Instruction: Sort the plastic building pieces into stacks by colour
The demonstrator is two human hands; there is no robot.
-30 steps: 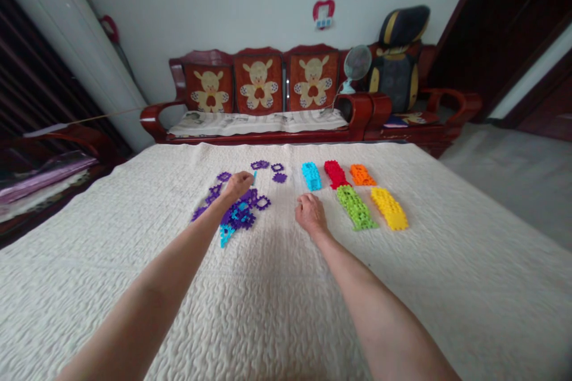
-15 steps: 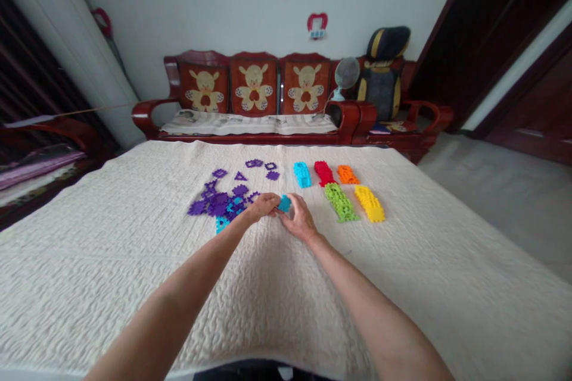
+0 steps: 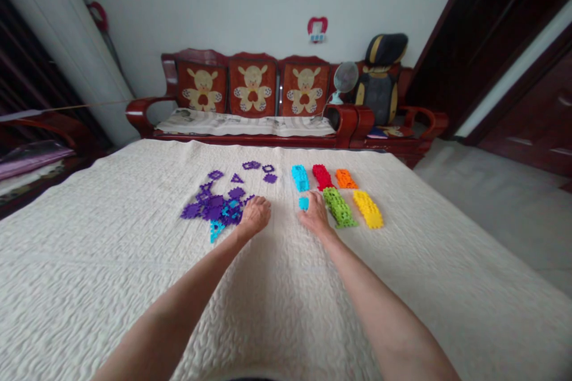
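Note:
My right hand [image 3: 316, 213] is closed on a blue square interlocking tile [image 3: 304, 203], held between thumb and fingers just in front of a blue stack of tiles [image 3: 300, 178]. My left hand [image 3: 256, 214] hovers or rests palm down at the right edge of a loose pile of purple tiles [image 3: 215, 209]; its fingers are loosely bent and apart, with nothing seen in them. Some blue tiles lie mixed into that pile, and a blue triangle tile [image 3: 216, 230] sticks out at its front. Green stacked tiles [image 3: 338, 207] lie right of my right hand.
Red [image 3: 322, 177], orange [image 3: 345, 178] and yellow [image 3: 369, 209] stacks lie at the right. Several single purple tiles, one a triangle [image 3: 236, 178], lie behind the pile. A cream quilted cover [image 3: 277, 297] spreads beneath. Beyond stands a wooden sofa [image 3: 147, 110] with a small fan [image 3: 345, 77].
My hands have come apart. The right one has carried the blue square tile rightward toward the blue stack, and the left has let go and moved left to the purple pile.

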